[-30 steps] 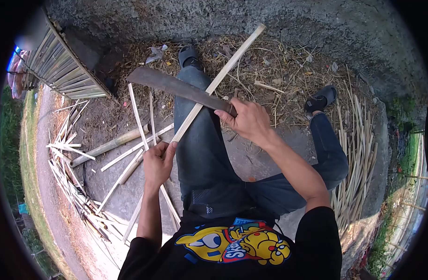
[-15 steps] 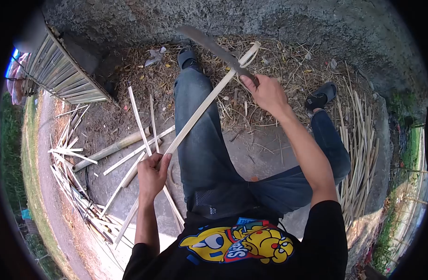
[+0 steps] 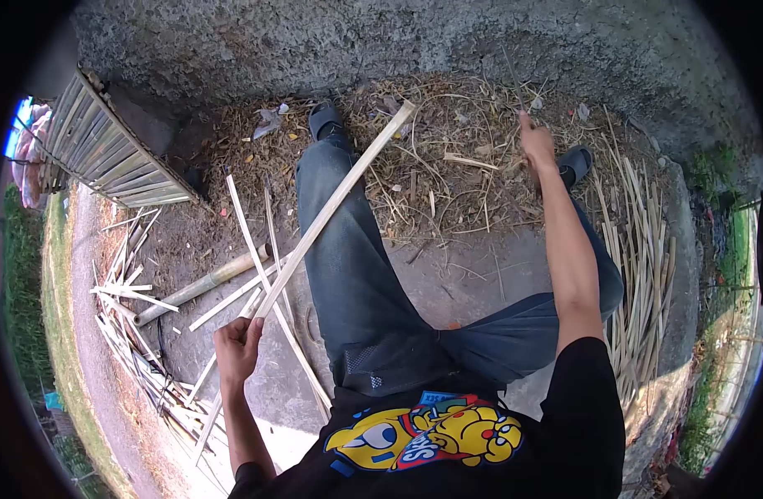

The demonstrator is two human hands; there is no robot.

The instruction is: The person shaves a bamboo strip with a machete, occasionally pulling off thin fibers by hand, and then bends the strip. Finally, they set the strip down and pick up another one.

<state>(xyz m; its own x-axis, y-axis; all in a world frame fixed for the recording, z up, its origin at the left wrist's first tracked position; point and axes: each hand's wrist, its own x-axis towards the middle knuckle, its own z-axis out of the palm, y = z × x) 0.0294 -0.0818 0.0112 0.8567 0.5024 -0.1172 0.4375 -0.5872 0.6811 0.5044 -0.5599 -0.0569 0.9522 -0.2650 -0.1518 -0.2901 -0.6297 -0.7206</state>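
A long pale bamboo strip slants across my left thigh, its far end up over the littered ground. My left hand is closed round its near end, thumb on top. Off to the right, near my right foot, my right hand grips a machete. The blade is seen nearly edge-on, pointing up toward the wall, and most of the handle is hidden in my fist. The blade and the strip are apart. A short pale sliver lies on the ground between them.
Split bamboo strips are piled on the right and on the left. A round bamboo pole lies left of my leg. A rough concrete wall runs along the front, with a bamboo slat panel at upper left.
My right hand has swung the machete away from the strip to the right. A curled shaving at the strip's far end is gone. My left hand and the strip moved down and left.
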